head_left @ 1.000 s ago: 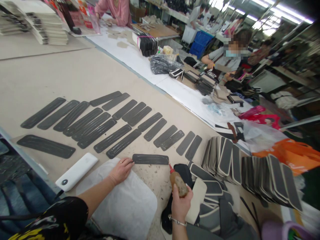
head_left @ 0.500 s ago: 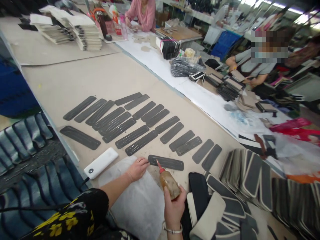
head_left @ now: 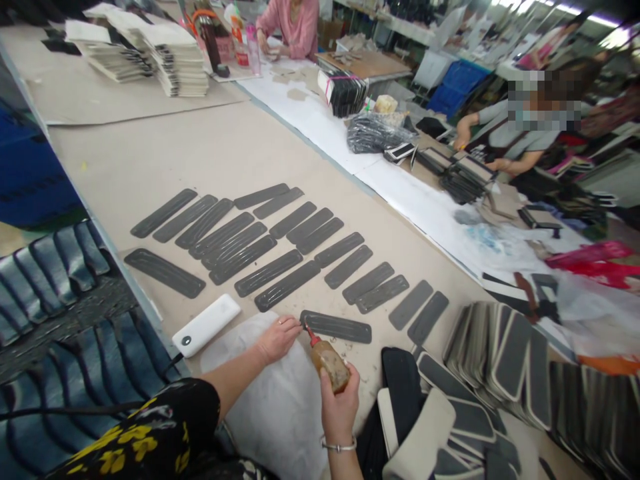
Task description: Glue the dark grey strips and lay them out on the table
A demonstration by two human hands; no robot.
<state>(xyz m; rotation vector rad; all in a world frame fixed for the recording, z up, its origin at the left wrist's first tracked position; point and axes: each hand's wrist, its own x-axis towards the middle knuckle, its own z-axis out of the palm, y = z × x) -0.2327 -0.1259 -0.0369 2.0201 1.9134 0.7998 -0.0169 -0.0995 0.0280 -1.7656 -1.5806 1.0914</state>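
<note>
My right hand (head_left: 341, 400) is wrapped round a squeeze bottle (head_left: 331, 365) of amber-brown stuff, tilted so its red nozzle points up and left. The nozzle tip is at the left end of a dark grey rounded strip (head_left: 337, 327), which has shiny lines along it. My left hand (head_left: 281, 339) has its fingertips closed at that same end of the strip, holding it; the exact grip is small in view. Beyond my hands lie several more dark strips (head_left: 287, 285) in slanted rows, many with glossy streaks on top.
A white oblong device (head_left: 207, 325) lies left of my left hand, beside a white translucent sheet (head_left: 270, 407). Light-edged grey pieces (head_left: 510, 347) are stacked at the right. Pale stacks (head_left: 175, 60) stand far left. Co-workers (head_left: 520, 133) sit across the table.
My right hand and the bottle have moved left, bringing the nozzle from partway along the strip to its left end. My left hand stays by that end. The view has shifted slightly.
</note>
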